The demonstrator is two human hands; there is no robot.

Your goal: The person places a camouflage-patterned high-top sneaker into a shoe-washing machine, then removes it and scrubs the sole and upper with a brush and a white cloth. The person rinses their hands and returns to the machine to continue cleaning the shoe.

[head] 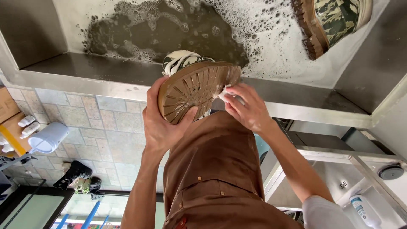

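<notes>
My left hand (pixel 163 123) grips a camouflage-patterned shoe (pixel 195 87) with white laces, its brown ridged sole turned up toward me. It is held over the front rim of a steel sink (pixel 106 82). My right hand (pixel 248 108) presses a small white scrubbing piece (pixel 227 91) against the heel end of the sole; I cannot tell whether it is a cloth or a brush. The matching second shoe (pixel 330 21) lies on its side in the sink's far right corner. Murky water (pixel 178 34) ringed with foam fills the basin.
A brown apron (pixel 216 169) covers my front. On the tiled floor to the left are a white jug (pixel 48 138), dark shoes (pixel 78 176) and cardboard boxes (pixel 8 114). To the right stands a steel rack (pixel 339 157) with a white bottle (pixel 364 210) below it.
</notes>
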